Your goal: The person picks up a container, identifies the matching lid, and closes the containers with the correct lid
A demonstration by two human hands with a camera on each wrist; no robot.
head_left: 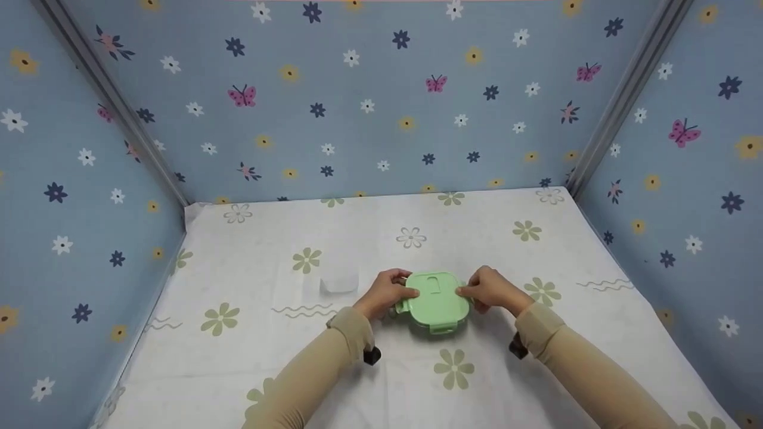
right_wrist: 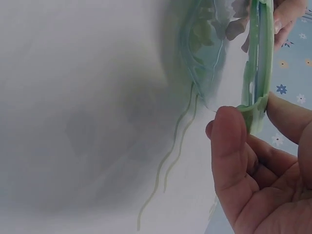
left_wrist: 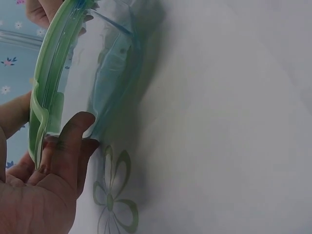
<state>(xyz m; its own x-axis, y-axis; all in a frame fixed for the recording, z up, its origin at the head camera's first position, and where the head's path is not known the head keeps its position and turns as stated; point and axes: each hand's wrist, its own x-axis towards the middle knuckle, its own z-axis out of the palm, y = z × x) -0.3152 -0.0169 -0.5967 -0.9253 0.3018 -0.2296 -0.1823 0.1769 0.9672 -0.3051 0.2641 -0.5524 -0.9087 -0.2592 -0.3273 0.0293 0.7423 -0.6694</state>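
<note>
A clear food container (left_wrist: 114, 73) with a light green snap lid (head_left: 438, 304) is held level between both hands, just over or on the table; the head view does not settle which. My left hand (head_left: 386, 293) grips its left side, thumb on top of the lid and fingers curled under the rim. On the right side, my right hand (head_left: 492, 289) pinches the lid's edge between thumb and fingers, beside a side latch (right_wrist: 253, 117). In the left wrist view the near latch (left_wrist: 39, 131) flares outward. The front latch (head_left: 443, 328) faces me.
A small whitish translucent piece (head_left: 339, 283) lies left of the left hand. The table (head_left: 238, 351) wears a white cloth printed with flowers and wavy lines. Blue patterned panels (head_left: 369, 77) rise at the back and both sides, with grey posts (head_left: 617, 107) at the corners.
</note>
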